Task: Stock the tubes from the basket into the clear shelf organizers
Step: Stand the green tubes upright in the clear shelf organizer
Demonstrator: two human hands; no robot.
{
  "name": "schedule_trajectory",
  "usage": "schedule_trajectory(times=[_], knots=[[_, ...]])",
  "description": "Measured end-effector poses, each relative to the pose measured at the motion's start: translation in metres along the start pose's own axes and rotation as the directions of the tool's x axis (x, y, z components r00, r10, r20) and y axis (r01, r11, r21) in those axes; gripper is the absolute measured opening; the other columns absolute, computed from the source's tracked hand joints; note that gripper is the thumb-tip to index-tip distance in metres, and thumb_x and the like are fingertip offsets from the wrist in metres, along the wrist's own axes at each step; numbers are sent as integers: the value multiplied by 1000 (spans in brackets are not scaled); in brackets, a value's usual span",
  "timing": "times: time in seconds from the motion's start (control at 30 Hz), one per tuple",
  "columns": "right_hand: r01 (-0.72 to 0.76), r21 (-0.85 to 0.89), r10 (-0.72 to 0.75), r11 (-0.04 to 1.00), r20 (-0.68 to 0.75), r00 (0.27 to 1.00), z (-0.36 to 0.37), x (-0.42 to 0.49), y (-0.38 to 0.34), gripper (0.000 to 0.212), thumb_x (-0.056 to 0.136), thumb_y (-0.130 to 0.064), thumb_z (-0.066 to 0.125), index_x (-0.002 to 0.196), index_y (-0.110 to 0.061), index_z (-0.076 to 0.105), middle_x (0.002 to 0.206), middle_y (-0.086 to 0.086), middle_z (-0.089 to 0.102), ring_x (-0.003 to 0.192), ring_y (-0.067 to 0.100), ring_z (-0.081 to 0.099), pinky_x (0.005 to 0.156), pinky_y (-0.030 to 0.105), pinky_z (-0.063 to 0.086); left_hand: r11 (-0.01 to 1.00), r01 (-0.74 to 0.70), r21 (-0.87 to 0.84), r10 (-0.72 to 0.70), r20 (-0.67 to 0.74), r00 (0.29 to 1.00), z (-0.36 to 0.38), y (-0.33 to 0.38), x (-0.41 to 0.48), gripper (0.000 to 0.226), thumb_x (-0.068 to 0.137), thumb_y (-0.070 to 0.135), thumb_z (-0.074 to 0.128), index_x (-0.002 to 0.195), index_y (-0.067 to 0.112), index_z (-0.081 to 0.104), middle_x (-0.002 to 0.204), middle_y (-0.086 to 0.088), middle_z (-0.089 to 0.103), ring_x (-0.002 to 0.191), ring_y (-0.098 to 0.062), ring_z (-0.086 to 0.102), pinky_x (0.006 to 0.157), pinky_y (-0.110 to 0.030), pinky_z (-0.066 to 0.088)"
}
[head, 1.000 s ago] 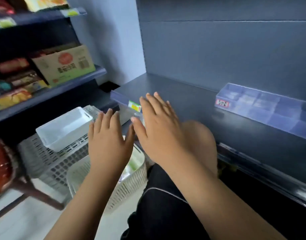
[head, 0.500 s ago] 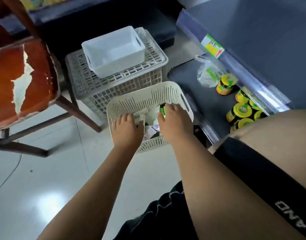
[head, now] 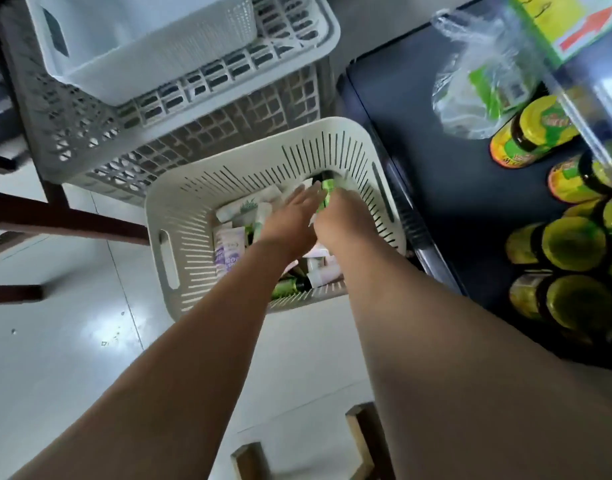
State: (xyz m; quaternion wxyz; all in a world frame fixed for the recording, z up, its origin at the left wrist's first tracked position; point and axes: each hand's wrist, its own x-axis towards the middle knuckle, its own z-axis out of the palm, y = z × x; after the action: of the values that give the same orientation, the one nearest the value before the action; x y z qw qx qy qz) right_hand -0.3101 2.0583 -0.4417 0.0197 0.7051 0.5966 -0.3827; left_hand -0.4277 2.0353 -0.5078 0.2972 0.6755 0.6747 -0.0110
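Observation:
A cream slotted basket stands on the floor, holding several tubes: a white one, a purple-and-white one, and a dark green one near the front. Both of my hands reach into it. My left hand lies over the tubes with its fingers straight. My right hand curls round a bright green tube at the basket's far side. The clear shelf organizers are out of view.
Behind the basket a grey lattice crate carries a white bin. To the right a dark low shelf holds yellow-lidded jars and a plastic bag. Brown chair legs stand left; wooden legs below.
My view dropped from the shelf to the basket on the floor. Both hands went down into it, and my right hand closed round a green tube.

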Motion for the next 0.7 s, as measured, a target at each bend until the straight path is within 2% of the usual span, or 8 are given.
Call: schedule_trajectory(times=[0.1,0.17,0.23,0.3,0.4,0.47,0.6,0.7], knots=[[-161,289,142,944,84,986,15,40,12,54,98,-10,45,148,-30,42,119,-4,58,77,13,58,55,25,52,964,-100,248,64,150,987,11,-3,39,66,96,17,48,157,34,28,167,12,20,156,-20,13,118,-55,33],[-207,373,149,905,177,973,19,58,24,67,99,-3,46,154,-39,31,113,-8,50,68,4,46,37,17,40,912,-125,390,66,161,985,8,-2,57,64,92,6,54,149,33,42,161,9,33,152,-23,23,111,-55,40],[-254,369,160,894,267,950,26,73,32,66,98,-4,43,151,-41,32,110,-3,54,75,13,52,46,19,42,833,-118,540,77,97,992,1,0,70,49,88,7,61,132,28,57,142,1,53,137,-29,43,103,-53,44],[-324,321,224,890,309,924,36,81,32,45,96,-11,45,139,-24,50,117,9,61,98,31,61,71,28,48,766,-81,638,34,86,996,-1,-4,80,37,86,12,68,122,21,64,125,-3,62,122,-31,55,102,-49,47],[-330,327,278,885,196,940,50,81,29,6,87,-14,55,83,-14,51,104,10,62,94,31,62,89,43,56,728,-78,681,-17,132,991,7,-12,77,57,80,15,75,134,18,56,134,-7,55,130,-32,50,108,-49,43],[-339,304,290,890,195,937,56,84,26,22,86,-19,57,71,-18,41,105,10,59,94,29,60,88,45,55,689,-123,715,15,156,988,6,-17,73,65,79,17,77,140,20,52,146,-8,47,137,-33,43,111,-52,39],[-397,334,301,855,304,904,62,99,31,9,85,-24,54,88,-15,56,101,6,60,85,22,57,76,32,50,664,-165,729,-3,223,975,-1,-17,74,60,85,16,74,140,24,53,151,-6,45,139,-30,44,110,-48,41],[-446,336,309,829,389,868,59,100,36,22,91,-28,59,108,-15,52,85,0,48,79,17,50,71,33,42,702,-96,706,-87,219,972,-13,-12,69,47,90,12,68,134,24,57,118,-4,61,107,-30,64,75,-41,54]])
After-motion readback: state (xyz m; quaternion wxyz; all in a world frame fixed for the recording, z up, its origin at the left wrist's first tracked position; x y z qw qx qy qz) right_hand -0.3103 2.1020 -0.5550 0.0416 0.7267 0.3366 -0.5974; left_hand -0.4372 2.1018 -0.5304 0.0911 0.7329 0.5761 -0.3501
